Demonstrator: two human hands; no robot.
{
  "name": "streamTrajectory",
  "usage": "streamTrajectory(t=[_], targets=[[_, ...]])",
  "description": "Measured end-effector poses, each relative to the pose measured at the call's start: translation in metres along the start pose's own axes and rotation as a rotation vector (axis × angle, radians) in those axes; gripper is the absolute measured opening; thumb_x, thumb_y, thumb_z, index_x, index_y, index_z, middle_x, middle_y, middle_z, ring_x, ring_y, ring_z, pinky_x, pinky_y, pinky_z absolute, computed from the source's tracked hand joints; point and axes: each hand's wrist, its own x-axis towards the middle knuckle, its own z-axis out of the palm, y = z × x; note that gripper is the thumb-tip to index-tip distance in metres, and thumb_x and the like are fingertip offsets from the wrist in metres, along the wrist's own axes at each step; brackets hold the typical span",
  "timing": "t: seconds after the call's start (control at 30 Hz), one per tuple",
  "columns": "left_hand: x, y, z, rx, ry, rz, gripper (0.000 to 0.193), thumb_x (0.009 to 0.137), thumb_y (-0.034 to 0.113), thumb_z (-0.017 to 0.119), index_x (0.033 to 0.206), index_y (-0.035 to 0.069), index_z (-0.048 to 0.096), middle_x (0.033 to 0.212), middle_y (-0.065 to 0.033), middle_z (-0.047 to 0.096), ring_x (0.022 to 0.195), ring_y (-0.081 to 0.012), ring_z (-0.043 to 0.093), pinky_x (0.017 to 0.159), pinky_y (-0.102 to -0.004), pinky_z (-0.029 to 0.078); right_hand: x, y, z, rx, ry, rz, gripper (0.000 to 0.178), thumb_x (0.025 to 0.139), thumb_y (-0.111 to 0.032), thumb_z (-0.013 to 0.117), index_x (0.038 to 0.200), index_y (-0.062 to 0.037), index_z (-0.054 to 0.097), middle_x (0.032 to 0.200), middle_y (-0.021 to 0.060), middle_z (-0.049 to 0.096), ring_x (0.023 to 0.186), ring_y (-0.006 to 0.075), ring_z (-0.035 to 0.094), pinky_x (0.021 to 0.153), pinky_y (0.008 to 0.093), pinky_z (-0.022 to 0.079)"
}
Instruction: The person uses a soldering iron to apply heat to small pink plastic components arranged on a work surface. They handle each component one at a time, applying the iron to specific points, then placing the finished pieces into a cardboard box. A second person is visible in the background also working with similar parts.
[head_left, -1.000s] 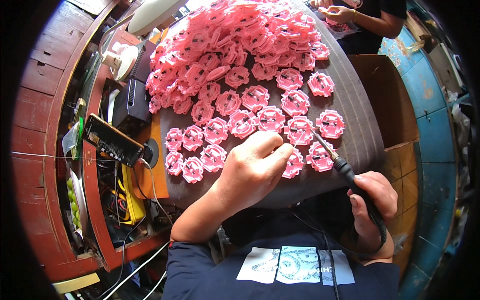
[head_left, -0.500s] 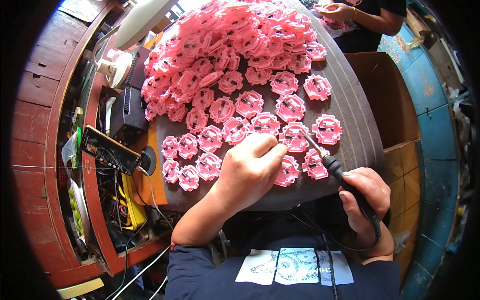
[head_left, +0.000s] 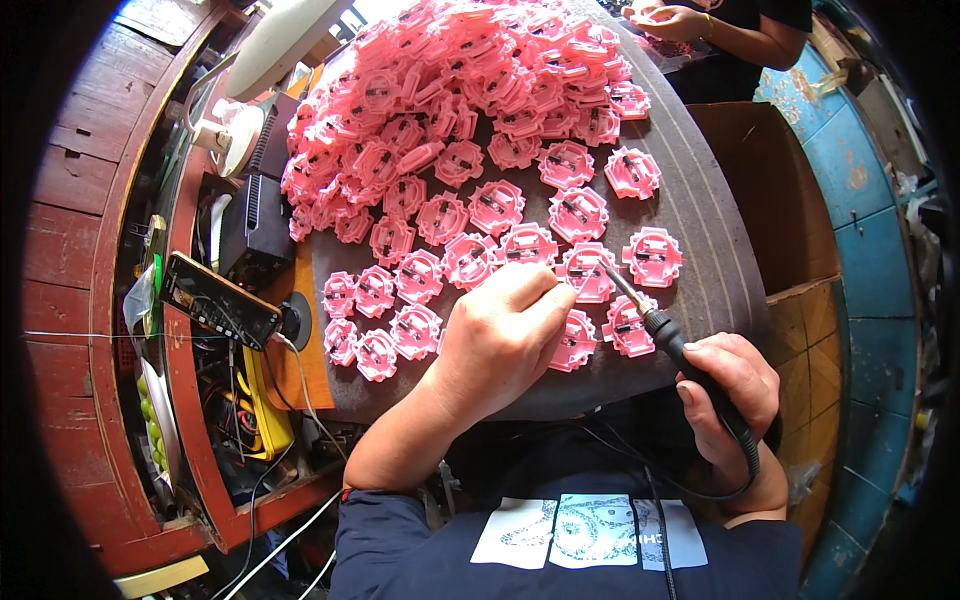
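Observation:
My right hand (head_left: 735,385) is closed round the dark grip of a soldering iron (head_left: 680,345). The iron's metal tip slants up and left to a pink plastic part (head_left: 586,272) with small black and metal pieces inside. My left hand (head_left: 505,335) is closed in a pinch beside that same part. Whatever its fingertips hold is too fine to make out. Partly under the iron lies another pink part (head_left: 628,328), and one more pink part (head_left: 574,342) sits just right of my left hand.
A tall heap of pink parts (head_left: 400,110) covers the far side of the dark cloth-covered table (head_left: 715,240). Several more lie in loose rows. A phone (head_left: 220,302) leans at the left near a black box (head_left: 258,228). Another person's hand (head_left: 672,22) is at the far right, beyond a cardboard box (head_left: 770,190).
Both hands hold nearly the same place, with the iron's tip still at the same pink part. The whole view has shifted very slightly.

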Motion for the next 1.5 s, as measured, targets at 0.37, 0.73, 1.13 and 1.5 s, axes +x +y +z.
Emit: streamTrajectory(t=[0.37, 0.73, 1.13, 1.5], targets=[[-0.004, -0.005, -0.003, 0.012, 0.065, -0.01, 0.025, 0.079, -0.005, 0.078, 0.103, 0.003, 0.073, 0.09, -0.01, 0.068, 0.08, -0.0296, 0.069, 0.071, -0.0396, 0.055, 0.003, -0.002, 0.001, 0.016, 0.013, 0.012, 0.033, 0.086, -0.003, 0.079, 0.117, 0.0048, 0.07, 0.094, 0.0203, 0.07, 0.077, 0.0305, 0.069, 0.07, 0.0373, 0.056], [-0.006, -0.007, -0.002, 0.017, 0.053, -0.022, 0.021, 0.079, -0.001, 0.077, 0.098, 0.003, 0.07, 0.09, -0.0098, 0.065, 0.083, -0.0297, 0.068, 0.073, -0.0395, 0.056, 0.009, -0.002, 0.007, 0.026, -0.028, -0.011, 0.035, 0.085, -0.002, 0.079, 0.117, 0.004, 0.07, 0.093, 0.0197, 0.07, 0.076, 0.0306, 0.069, 0.069, 0.0376, 0.056], [-0.007, -0.009, -0.001, 0.003, 0.06, -0.035, 0.023, 0.08, -0.002, 0.078, 0.101, 0.003, 0.071, 0.091, -0.0098, 0.067, 0.082, -0.0296, 0.069, 0.073, -0.0398, 0.056, 0.008, -0.001, 0.008, 0.019, -0.025, -0.016, 0.034, 0.085, -0.001, 0.078, 0.117, 0.0043, 0.069, 0.093, 0.0198, 0.07, 0.076, 0.0304, 0.069, 0.069, 0.0372, 0.056], [-0.006, -0.01, 0.0, 0.008, 0.036, -0.032, 0.025, 0.081, -0.002, 0.078, 0.104, 0.004, 0.072, 0.092, -0.0099, 0.069, 0.082, -0.0303, 0.07, 0.073, -0.0405, 0.056, 0.009, -0.001, 0.008, 0.017, -0.028, -0.008, 0.034, 0.084, 0.0, 0.078, 0.118, 0.0028, 0.07, 0.092, 0.0191, 0.07, 0.076, 0.0301, 0.069, 0.069, 0.0372, 0.056]])
